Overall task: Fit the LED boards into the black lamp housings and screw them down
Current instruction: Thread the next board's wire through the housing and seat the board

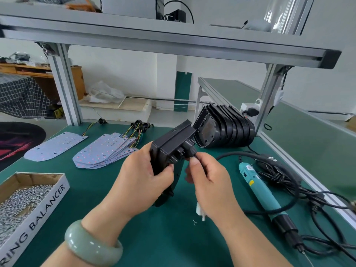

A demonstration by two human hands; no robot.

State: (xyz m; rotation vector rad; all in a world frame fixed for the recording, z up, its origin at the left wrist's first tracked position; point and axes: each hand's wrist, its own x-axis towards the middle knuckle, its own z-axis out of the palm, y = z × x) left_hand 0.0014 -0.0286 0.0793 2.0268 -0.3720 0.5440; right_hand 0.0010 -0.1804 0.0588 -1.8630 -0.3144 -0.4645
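Note:
My left hand (140, 178) grips a black lamp housing (173, 141) and holds it on edge above the green table, back side toward me. My right hand (208, 180) pinches a small black fitting (189, 149) at the housing's rear socket with thumb and fingers. A fanned stack of white LED boards (104, 151) with coloured wires lies at mid left, with a single board (55, 145) further left. Several more black housings (225, 130) stand nested at the back right.
An open cardboard box of screws (23, 197) sits at front left. A teal electric screwdriver (264, 195) lies at the right among coiled black cables (279, 174). A small white bit (199, 211) lies under my right wrist. An aluminium frame shelf (173, 39) spans overhead.

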